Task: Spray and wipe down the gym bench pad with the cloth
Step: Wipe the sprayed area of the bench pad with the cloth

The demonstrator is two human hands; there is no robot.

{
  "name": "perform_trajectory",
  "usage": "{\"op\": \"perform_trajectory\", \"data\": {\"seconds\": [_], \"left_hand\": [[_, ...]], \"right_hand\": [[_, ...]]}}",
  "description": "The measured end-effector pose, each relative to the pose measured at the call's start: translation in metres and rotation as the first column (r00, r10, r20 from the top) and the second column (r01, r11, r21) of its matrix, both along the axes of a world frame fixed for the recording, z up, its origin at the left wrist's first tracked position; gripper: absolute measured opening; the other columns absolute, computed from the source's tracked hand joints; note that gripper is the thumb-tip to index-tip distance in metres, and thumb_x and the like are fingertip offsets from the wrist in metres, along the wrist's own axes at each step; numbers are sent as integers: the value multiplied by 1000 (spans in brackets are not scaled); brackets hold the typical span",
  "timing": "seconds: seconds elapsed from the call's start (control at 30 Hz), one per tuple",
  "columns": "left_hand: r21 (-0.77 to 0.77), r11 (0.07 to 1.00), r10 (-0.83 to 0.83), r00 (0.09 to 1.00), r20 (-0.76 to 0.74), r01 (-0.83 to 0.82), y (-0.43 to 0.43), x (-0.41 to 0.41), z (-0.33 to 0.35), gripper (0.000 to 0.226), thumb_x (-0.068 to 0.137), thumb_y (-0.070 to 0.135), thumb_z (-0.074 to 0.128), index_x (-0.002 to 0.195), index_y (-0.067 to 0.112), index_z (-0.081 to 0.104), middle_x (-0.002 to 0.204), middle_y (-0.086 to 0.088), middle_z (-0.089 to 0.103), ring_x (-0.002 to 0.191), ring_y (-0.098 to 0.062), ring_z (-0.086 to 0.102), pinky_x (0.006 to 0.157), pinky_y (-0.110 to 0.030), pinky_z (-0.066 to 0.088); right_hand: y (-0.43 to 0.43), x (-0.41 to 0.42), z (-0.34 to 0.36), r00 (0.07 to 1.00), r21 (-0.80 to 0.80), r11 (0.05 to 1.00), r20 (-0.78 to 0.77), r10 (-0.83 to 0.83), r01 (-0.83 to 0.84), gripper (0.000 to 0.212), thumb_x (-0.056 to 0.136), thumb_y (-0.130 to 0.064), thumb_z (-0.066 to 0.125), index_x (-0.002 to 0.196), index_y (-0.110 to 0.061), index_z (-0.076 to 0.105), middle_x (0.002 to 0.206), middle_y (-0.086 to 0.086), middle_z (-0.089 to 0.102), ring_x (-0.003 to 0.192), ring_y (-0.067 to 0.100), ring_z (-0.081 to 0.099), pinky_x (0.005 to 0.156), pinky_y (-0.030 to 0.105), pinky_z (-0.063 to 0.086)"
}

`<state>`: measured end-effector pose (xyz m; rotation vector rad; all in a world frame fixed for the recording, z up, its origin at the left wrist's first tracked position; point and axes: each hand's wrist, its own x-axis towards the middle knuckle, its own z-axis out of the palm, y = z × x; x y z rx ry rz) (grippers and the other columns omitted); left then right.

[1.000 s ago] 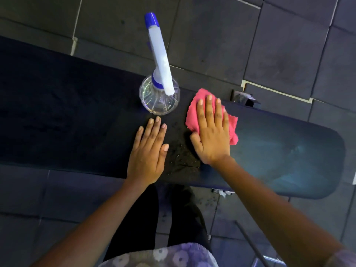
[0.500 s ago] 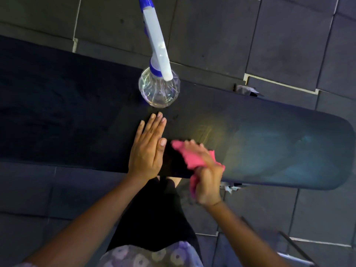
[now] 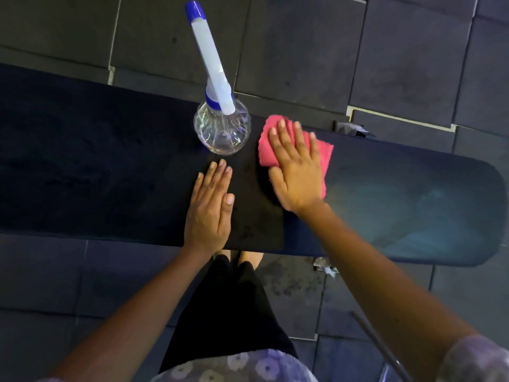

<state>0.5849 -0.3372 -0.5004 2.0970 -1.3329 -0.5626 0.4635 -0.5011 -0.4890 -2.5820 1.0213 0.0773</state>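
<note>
A long black gym bench pad (image 3: 96, 166) runs across the view, its rounded end at the right. My right hand (image 3: 296, 166) lies flat, fingers spread, pressing a pink cloth (image 3: 325, 155) onto the pad near its far edge. My left hand (image 3: 210, 208) rests flat on the pad beside it, fingers together, holding nothing. A clear spray bottle (image 3: 221, 128) with a white and blue head stands upright on the pad just beyond my left fingertips and left of the cloth.
Dark floor tiles (image 3: 303, 45) surround the bench. A metal bracket (image 3: 349, 129) sticks out at the pad's far edge. My legs in a black garment (image 3: 228, 307) stand against the near edge, and a thin metal bar (image 3: 380, 346) crosses the lower right.
My right hand has pushed the pink cloth from the pad's near edge back up to the far edge beside the bottle. My left hand and the bottle have stayed in place.
</note>
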Motion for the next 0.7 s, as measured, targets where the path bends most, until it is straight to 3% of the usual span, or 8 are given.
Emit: {"op": "perform_trajectory", "data": {"seconds": [0.2,0.37,0.5,0.6,0.67,0.7], "left_hand": [[-42,999,-9,1000,4,9,1,1,-2,56,104,34,16,141,0,42,150,-13,39,144,-23,29,120,-46,18],[-38,999,-8,999,-41,7,0,2,3,56,104,34,18,138,0,46,149,-13,41,143,-24,30,120,-46,17],[61,996,-63,998,17,61,5,3,11,49,102,30,26,140,5,45,152,-10,35,145,-22,25,120,-43,13],[148,980,-145,984,99,130,16,1,17,51,102,32,26,143,8,41,155,-8,30,146,-21,20,120,-45,13],[211,963,-199,972,124,170,23,-3,18,54,102,36,21,146,9,38,157,-6,27,147,-20,17,120,-45,13],[240,954,-218,967,132,183,26,-5,18,55,102,38,18,146,10,36,158,-5,24,148,-19,16,120,-45,12]], "right_hand": [[67,-30,4,953,122,954,171,250,-272,66,87,-37,30,144,-5,42,154,14,35,147,32,21,120,49,16],[114,-56,10,926,245,916,287,244,-317,59,86,-33,33,135,-8,56,144,10,51,142,27,35,117,48,26],[122,-62,34,871,507,857,460,-175,-95,40,81,-17,41,105,-15,73,116,2,71,119,18,60,109,49,36],[93,-71,62,605,632,768,574,-552,102,30,81,-12,39,77,-27,64,93,-9,74,101,22,68,103,57,38],[56,-78,75,430,693,651,508,-746,311,36,77,-21,38,76,-38,69,79,-21,68,87,5,64,96,47,40],[38,-83,75,407,656,621,474,-781,428,40,76,-25,38,86,-44,72,81,-21,67,85,-1,59,92,42,39]]}}
